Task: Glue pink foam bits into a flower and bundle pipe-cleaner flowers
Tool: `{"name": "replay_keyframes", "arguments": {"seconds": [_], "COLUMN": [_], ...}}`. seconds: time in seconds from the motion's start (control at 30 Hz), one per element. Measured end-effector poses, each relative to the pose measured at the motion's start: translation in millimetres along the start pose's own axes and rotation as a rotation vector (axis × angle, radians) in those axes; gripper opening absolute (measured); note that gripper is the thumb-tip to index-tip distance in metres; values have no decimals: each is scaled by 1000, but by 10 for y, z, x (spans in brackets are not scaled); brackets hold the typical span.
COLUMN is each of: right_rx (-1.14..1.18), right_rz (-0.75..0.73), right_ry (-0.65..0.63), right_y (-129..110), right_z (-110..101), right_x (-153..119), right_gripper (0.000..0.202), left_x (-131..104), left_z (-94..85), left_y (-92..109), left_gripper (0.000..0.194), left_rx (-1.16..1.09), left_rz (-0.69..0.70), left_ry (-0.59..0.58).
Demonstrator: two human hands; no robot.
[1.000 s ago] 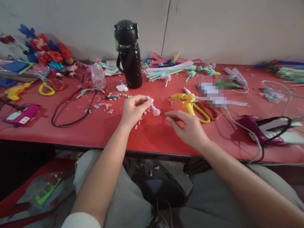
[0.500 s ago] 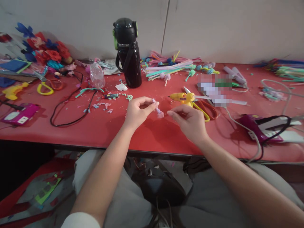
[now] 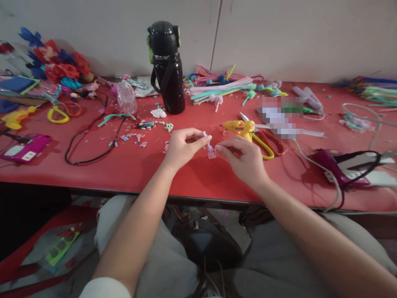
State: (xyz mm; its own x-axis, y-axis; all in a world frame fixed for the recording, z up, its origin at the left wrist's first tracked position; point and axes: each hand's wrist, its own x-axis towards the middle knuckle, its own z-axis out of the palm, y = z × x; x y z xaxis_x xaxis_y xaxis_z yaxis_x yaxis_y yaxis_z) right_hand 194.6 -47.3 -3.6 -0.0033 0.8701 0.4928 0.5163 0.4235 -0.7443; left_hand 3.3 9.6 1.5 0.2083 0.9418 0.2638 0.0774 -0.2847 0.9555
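Note:
A small lilac piece, apparently bent pipe cleaner (image 3: pixel 212 154), hangs over the red table (image 3: pixel 198 182). My left hand (image 3: pixel 187 147) pinches its upper stem between thumb and forefinger. Close to its lower, looped end, my right hand (image 3: pixel 243 157) has thumb and forefinger pressed together; whether they grip its edge or something tiny is hidden. Just behind my right hand lie a yellow hot glue gun (image 3: pixel 240 126) and scissors (image 3: pixel 268 147) with yellow and orange handles. Pink and blue scraps (image 3: pixel 136 138) are scattered left of my left hand.
A black bottle (image 3: pixel 169 78) stands behind the hands. Bundled pipe cleaners (image 3: pixel 221 89) lie at the back. A magenta power strip (image 3: pixel 338 167) with cables sits at right, another power strip (image 3: pixel 26 148) at left. A clear plastic bottle (image 3: pixel 126 98) and paper flowers (image 3: pixel 63 62) are farther left.
My right hand has moved slightly left and now meets the lilac piece's lower end. My left hand and the piece have shifted a little right and down.

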Motion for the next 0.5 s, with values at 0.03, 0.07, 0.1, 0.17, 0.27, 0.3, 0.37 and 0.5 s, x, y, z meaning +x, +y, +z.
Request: {"name": "replay_keyframes", "arguments": {"seconds": [0.03,0.07,0.1,0.17,0.27,0.3,0.37,0.5], "right_rx": [-9,-19,-27,-35,-46,-56,-78,-101], "right_rz": [-7,-17,-30,-69,-131,-142,-156,-198], "right_ry": [-7,-13,-19,-21,-24,-32,-53,-60], "right_y": [2,5,8,17,39,49,70,91], "right_z": [-1,-2,-4,-8,-14,-14,-12,-11], "right_x": [-3,-6,-8,-11,-16,-19,-27,-39], "right_gripper": [14,14,14,15,15,15,16,19], "left_x": [-1,-3,-4,-8,-9,-8,-5,6], "left_z": [0,0,1,3,8,9,13,8], "left_y": [1,3,6,13,25,28,27,5], "left_gripper": [25,25,25,26,27,28,29,30], "left_rx": [1,3,3,1,-9,-13,-23,-44], "left_rz": [1,2,2,1,-7,-11,-18,-20], "left_ry": [1,4,8,17,24,25,34,42]}}
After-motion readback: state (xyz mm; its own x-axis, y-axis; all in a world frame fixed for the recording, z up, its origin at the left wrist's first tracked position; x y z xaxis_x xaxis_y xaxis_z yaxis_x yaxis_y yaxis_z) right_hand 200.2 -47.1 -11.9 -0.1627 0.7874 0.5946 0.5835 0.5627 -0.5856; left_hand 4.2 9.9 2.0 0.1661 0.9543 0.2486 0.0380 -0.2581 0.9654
